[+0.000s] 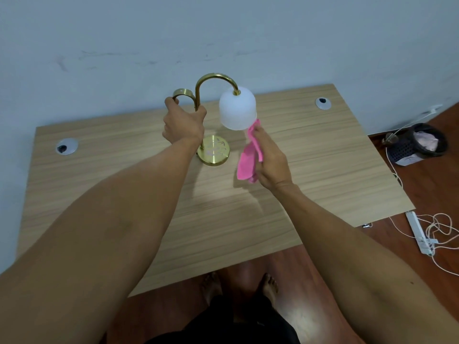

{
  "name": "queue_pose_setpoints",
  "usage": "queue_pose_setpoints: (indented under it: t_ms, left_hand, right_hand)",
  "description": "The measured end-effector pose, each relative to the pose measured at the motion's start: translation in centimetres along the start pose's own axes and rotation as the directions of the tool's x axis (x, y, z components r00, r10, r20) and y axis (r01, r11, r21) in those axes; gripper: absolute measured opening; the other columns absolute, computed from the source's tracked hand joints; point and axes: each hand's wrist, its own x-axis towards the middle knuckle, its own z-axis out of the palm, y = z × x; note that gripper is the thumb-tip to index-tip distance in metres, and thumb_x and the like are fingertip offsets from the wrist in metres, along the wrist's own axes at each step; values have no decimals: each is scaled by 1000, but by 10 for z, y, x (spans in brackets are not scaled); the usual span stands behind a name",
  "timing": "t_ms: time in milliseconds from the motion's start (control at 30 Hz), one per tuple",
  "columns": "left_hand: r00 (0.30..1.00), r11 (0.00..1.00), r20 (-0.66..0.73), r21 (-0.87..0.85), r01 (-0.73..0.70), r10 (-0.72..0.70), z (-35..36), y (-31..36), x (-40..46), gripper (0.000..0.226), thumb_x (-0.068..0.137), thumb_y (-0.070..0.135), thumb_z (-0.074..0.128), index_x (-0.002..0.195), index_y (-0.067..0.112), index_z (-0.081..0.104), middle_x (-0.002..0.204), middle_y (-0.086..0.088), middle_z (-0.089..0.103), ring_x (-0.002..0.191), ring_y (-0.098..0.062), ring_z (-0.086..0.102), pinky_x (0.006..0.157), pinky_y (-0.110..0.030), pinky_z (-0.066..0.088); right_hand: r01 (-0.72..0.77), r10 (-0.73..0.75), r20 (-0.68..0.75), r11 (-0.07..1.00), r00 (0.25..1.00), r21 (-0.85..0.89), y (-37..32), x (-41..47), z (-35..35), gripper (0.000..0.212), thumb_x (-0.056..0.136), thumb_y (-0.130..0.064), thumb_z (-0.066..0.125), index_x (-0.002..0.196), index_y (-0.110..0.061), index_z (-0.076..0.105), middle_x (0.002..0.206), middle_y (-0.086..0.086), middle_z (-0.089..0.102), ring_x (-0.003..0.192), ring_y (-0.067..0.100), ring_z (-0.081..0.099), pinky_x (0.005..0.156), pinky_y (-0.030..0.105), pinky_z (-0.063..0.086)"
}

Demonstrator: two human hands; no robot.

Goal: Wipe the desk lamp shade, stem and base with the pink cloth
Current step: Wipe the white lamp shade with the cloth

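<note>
A brass desk lamp stands on the wooden desk (310, 175). Its curved stem (213, 78) arches over to a white frosted shade (237, 109) that hangs mouth down. The round brass base (214, 151) sits on the desk below. My left hand (182, 122) grips the stem low down, beside a second shorter brass arm with a ring (182, 93). My right hand (269, 160) holds the pink cloth (248, 157), and the cloth's upper tip touches the lower right rim of the shade.
Two round cable grommets (66, 146) (323, 103) are set into the desk. On the red-brown floor at the right are a dark basket (419, 144), a white power strip (419, 234) and loose cords. My bare feet (238, 284) show below the desk's front edge.
</note>
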Motion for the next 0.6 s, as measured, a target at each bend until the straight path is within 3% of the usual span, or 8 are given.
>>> queue_pose_setpoints:
  t_ms: [33,100,133,167,267,333,500,600]
  left_hand:
    - [1000,1000,3,-2,-2,2,0,0,-1,62,84,49,73,133,19,50,103,6,53,110,-29,65,102,-49,48]
    - [1000,1000,9,-20,-9,9,0,1,0,61,83,47,74,133,19,51,108,5,58,111,-27,65,103,-48,48]
    - [1000,999,13,-42,-15,15,0,-1,2,61,82,46,75,132,20,51,115,4,61,112,-27,64,103,-48,49]
    - [999,997,22,-71,-26,28,-1,-2,5,62,81,45,76,132,19,52,124,2,63,115,-25,64,103,-47,49]
    - [991,982,104,-177,-69,88,-3,-9,22,65,77,37,82,131,14,55,134,-3,63,124,-21,61,104,-44,52]
    - [977,971,171,-225,-84,124,-5,-14,36,67,73,33,85,130,10,57,130,-5,64,123,-20,61,105,-43,52]
    - [914,946,355,-313,-83,198,-14,-17,62,67,75,20,87,133,6,57,135,-4,63,130,-19,59,108,-40,50]
    - [883,941,422,-332,-59,204,-17,-16,70,63,76,19,89,132,13,60,138,-5,63,134,-22,57,108,-47,48]
  right_hand:
    - [-178,194,-101,973,976,145,-8,5,-2,56,91,-1,65,143,-18,53,138,2,62,118,23,64,87,37,61]
    - [-444,571,-241,789,785,425,-23,26,-12,26,105,-12,46,126,-15,62,106,-2,65,88,18,67,66,22,57]
    - [-481,680,-254,689,688,543,-25,37,-18,24,105,-13,43,118,-14,64,100,-3,63,87,18,66,65,18,51]
    - [-471,733,-236,614,638,634,-27,48,-24,23,103,-14,43,112,-14,65,100,-1,63,90,21,66,68,21,49]
    - [-398,726,-197,559,659,727,-32,71,-37,22,99,-16,48,91,-25,66,99,2,66,93,23,64,76,34,50]
    - [-356,691,-212,581,691,732,-41,78,-41,24,99,-16,51,83,-29,63,92,-1,63,88,19,60,77,32,48]
    - [-240,592,-273,643,758,728,-61,72,-34,24,102,-15,50,87,-28,63,87,-6,60,84,12,55,79,29,44]
    - [-98,455,-325,691,829,716,-85,56,-20,20,103,-8,46,97,-18,63,92,-15,64,80,4,56,77,23,46]
